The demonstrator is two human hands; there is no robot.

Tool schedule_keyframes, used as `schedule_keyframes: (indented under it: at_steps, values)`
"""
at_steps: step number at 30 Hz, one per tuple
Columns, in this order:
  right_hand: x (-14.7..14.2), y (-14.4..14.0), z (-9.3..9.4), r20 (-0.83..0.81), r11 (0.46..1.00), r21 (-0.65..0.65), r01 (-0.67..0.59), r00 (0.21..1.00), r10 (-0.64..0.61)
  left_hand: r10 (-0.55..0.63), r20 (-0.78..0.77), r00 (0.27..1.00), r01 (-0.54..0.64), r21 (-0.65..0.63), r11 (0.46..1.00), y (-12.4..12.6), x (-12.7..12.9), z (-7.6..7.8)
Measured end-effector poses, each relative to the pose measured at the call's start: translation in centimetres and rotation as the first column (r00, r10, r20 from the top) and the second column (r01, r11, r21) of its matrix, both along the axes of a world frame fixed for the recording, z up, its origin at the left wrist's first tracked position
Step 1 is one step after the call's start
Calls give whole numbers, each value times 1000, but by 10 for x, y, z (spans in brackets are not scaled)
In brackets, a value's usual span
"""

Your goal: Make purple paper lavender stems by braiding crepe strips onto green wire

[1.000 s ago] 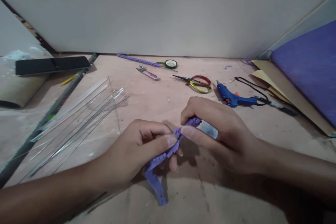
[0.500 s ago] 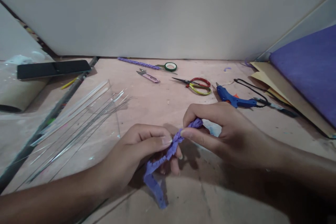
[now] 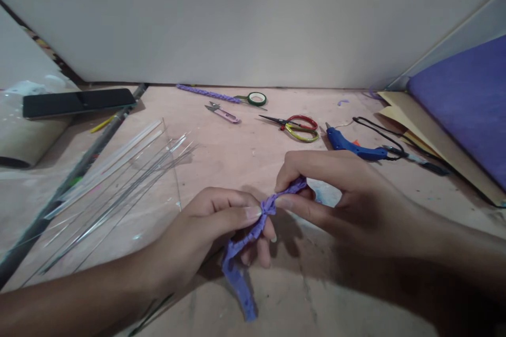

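A crinkled purple paper strip (image 3: 239,285) stretches between my two hands, fringed and bunched in its upper part. Its plain lower end hangs loose toward the front of the table. My left hand (image 3: 221,221) pinches the bunched part between thumb and forefinger, the other fingers curled beneath. Just up and to the right, my right hand (image 3: 332,200) is closed on the twisted upper end with thumb and forefinger. A thin wire appears below my left wrist; whether it runs inside the strip is hidden.
Behind my hands lie red-and-yellow-handled scissors (image 3: 294,126), pink thread snips (image 3: 222,112), a green tape roll (image 3: 256,98) and a finished-looking purple wrapped stem (image 3: 207,93). A blue glue gun (image 3: 353,146) lies right. Several wires (image 3: 130,189), a phone (image 3: 79,102) and a cardboard tube (image 3: 33,142) are left.
The loose end of the purple strip has swung slightly right and lower. Both hands keep their pinch, with the strip between them a little more twisted.
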State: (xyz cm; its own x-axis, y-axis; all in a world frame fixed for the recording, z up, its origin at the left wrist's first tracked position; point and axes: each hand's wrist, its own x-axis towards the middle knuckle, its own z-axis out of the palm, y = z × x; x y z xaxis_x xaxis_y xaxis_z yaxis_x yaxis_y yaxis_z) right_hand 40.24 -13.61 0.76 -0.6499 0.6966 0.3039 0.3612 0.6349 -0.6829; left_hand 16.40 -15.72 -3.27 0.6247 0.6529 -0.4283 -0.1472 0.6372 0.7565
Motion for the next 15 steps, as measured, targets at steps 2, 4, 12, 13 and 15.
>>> schedule_keyframes:
  at_steps: [2, 4, 12, 13, 15]
  values:
    - [0, 0, 0, -10, 1000, -2, -15, 1000, 15, -8, -7, 1000, 8, 16, 1000, -1, -1, 0]
    - [1, 0, -1, -28, 1000, -7, -28, 999, 27, -18, -8, 1000, 18, 24, 1000, 0, -2, 0]
    - [3, 4, -7, -35, 999, -53, -5, 999, 3, -7, 2, 1000, 7, 40, 999, 2, -2, -5]
    - [3, 4, -5, -37, 997, -79, 4, 999, -7, -7, -2, 1000, 7, 59, 998, 1, -2, -6]
    - [1, 4, -2, -25, 985, -170, 36, 999, -41, -6, -16, 1000, 8, 86, 996, 0, -3, -7]
